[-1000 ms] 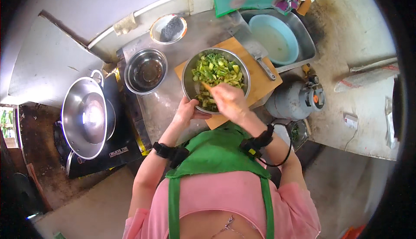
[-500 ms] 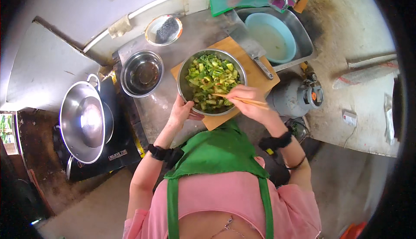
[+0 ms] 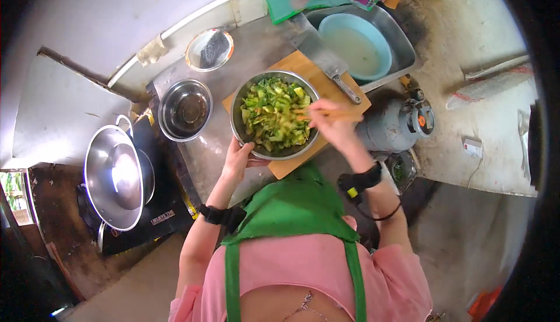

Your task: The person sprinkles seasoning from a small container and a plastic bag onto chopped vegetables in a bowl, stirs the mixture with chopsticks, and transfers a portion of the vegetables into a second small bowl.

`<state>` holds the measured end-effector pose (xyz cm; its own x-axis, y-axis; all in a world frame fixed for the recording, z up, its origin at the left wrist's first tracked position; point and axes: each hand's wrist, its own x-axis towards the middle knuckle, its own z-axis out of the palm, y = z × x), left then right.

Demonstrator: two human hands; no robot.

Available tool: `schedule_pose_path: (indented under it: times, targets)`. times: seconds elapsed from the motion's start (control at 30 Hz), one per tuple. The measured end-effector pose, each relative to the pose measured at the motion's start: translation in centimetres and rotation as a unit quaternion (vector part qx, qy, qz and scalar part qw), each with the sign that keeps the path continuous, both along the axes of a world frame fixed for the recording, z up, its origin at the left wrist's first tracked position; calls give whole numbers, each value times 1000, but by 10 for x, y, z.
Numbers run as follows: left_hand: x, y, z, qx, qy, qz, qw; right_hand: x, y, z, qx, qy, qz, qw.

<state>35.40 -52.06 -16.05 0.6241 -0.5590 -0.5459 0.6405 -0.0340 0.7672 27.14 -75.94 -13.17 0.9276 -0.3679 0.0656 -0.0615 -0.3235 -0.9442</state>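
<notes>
Greens (image 3: pixel 271 109): lay in the bowl (image 3: pixel 237 122), near the centre of the frame; had been turned over in the last half second, with blur now seen on the bowl's right half, where pieces had been sharp.
Chopsticks (image 3: pixel 347 115): had been swung from the bowl's lower right up to its right side; tips were smeared by motion and partly lost among the greens.
Stir: judged to be mid-stroke; light and dark pieces looked spread about, but an even mix could not be confirmed.
View: whole scene had been slid left in the frame, so only shifts against the bowl were counted.
Bowl: was rested on the board (image 3: pixel 300 64), its lower-left edge overhanging.
Right hand (image 3: pixel 331 125): was held above the bowl's right rim, fingers curled round the chopsticks, butt ends pointed to the right of the frame; exact finger placement was blurred. Contact with the rim could not be told.
Right forearm (image 3: pixel 353 153): was angled up and left from the lower right.
Left hand (image 3: pixel 236 158): was kept at the lower-left rim, half curled, thumb up top, fingers tucked under the side; grip firmness could not be told.
Left forearm (image 3: pixel 198 243): was angled up and right from the lower edge.
</notes>
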Motion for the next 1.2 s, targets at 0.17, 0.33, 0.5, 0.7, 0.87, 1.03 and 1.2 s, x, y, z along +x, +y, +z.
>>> schedule_pose_path:
  times: [0.17,0.33,0.5,0.7,0.87,1.03,1.2]
  targets:
    - [-2,8,-5,-17,4,11,1000,2,44,25,-95,-73,78,990]
    - [0,10,-5,-16,21,-9,1000,18,27,56,-109,-85,73,988]
    - [0,4,-9,-78,45,26,996,47,31,30,-233,-92,105,963]
    - [2,7,-7,-88,56,33,994,3,31,41,-196,-64,110,972]
    - [2,11,-14,-93,56,25,994,24,11,65,-197,-54,17,979]
    - [0,8,-13,-123,81,37,988,47,25,19,-143,-8,-6,990]
    - [1,8,-18,-115,76,40,990,12,34,35,-178,-31,55,982]
